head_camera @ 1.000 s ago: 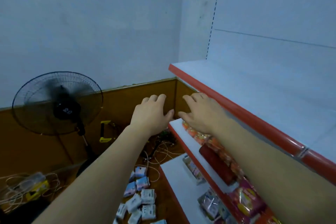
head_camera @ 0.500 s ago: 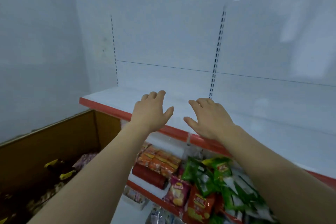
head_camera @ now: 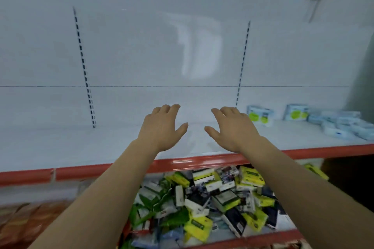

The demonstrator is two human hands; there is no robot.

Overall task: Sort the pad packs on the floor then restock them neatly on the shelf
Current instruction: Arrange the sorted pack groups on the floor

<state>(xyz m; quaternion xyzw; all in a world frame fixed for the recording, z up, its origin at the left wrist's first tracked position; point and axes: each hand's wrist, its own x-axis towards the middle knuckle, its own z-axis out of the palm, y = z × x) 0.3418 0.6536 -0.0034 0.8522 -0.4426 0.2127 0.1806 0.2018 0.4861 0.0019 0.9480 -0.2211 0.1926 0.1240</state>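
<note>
Nearest, the lower shelf (head_camera: 253, 237) carries a loose heap of small packs (head_camera: 212, 198) in yellow, green, black and white, partly hidden by both forearms. Above it, the left hand (head_camera: 162, 129) and right hand (head_camera: 232, 129) hover apart, fingers spread, holding nothing, over the upper shelf (head_camera: 81, 147). Farther right on it sit blue-white pad packs (head_camera: 340, 125), blurred and cut off at the frame edge.

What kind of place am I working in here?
Most likely a small shop aisle. A white retail shelf with a red front edge carries blue pad packs at its right end, and a jumble of small boxed goods fills the tier below.
</note>
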